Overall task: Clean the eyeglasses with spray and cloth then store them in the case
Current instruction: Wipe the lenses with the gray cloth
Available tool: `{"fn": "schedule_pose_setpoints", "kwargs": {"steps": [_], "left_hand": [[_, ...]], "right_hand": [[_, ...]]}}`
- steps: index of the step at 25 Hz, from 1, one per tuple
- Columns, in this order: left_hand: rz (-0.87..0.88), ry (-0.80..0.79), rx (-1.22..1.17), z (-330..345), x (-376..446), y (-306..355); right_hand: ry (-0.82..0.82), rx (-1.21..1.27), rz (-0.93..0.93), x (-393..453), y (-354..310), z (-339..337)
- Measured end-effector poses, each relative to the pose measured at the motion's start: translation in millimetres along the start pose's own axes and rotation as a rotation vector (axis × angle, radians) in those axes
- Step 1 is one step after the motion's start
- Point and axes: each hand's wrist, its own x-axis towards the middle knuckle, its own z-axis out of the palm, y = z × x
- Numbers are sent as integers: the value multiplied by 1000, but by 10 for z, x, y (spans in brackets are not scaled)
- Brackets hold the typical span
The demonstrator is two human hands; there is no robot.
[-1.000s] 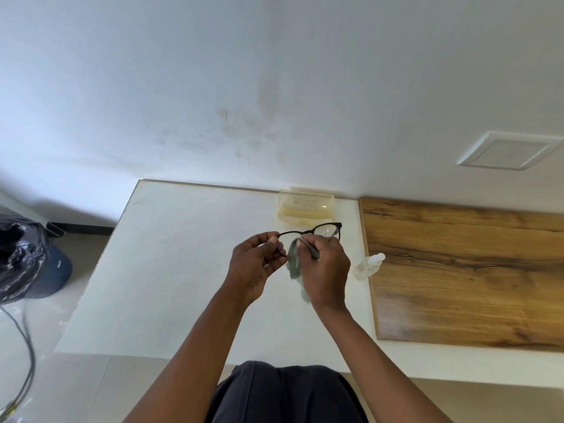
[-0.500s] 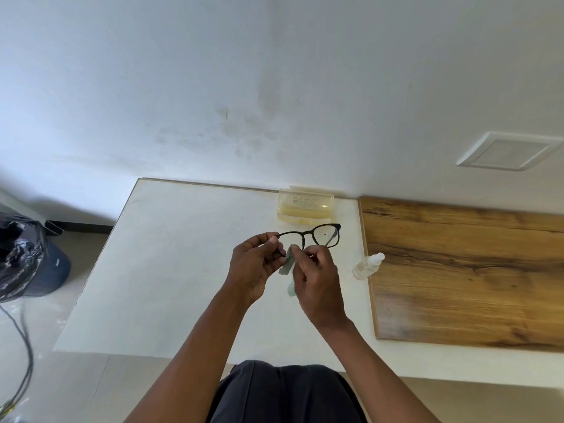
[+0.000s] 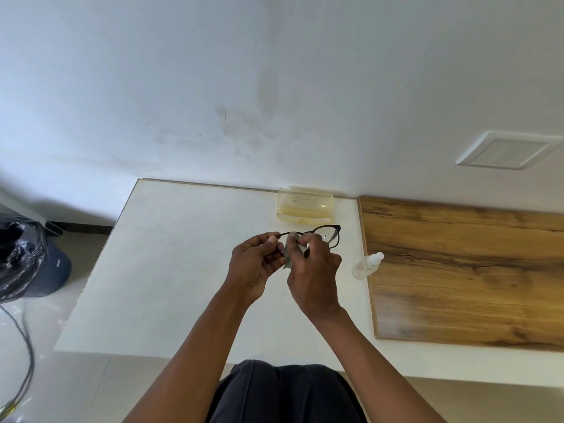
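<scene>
The eyeglasses (image 3: 317,236) are held in the air above the white tabletop (image 3: 171,270), not resting on it, with the long axis going from left to right across the view. The left hand (image 3: 254,267) has its grip closed on the left end of the frame – thumb and fingers pinch it near the hinge. The right hand (image 3: 314,270) has its fingers curled around the grey cloth (image 3: 288,254) and presses it on the left lens, so this lens is mostly hidden. The right lens stays free and visible, just beyond the right hand. I judge that the wiping step is in progress. The case (image 3: 303,209) lies open at the wall, directly behind the glasses, and its long axis is about parallel to the frame; both hands are near to it, but the left hand already holds the frame, so storing would mean a short move forward – after the temples are folded. The spray bottle (image 3: 366,265) lies on its side at the right, near the right hand, at the edge of the wooden board (image 3: 473,270)
</scene>
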Motion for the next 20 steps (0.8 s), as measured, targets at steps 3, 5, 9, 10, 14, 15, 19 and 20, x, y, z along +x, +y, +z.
{"fn": "schedule_pose_setpoints", "kwargs": {"steps": [3,5,9,10,14,15,19,20], "left_hand": [[8,1,-11,5,7,6],[14,13,-16,11,7,-4],[17,24,-6,13,7,-13],[16,27,-6,3,7,-9],[12,21,13,-27,3,10],[13,16,20,-28,-1,11],[8,8,38,-31,-5,13],[5,5,37,-29,-5,11]], "right_hand": [[16,-30,-49,-20,-8,18],[16,-49,-87,-60,-6,23],[7,-86,-102,-164,22,21],[7,-93,-95,-187,34,18],[16,-79,-18,-208,68,10],[15,-60,12,-197,74,7],[15,34,89,-85,54,-8],[17,45,90,-48,34,-9]]}}
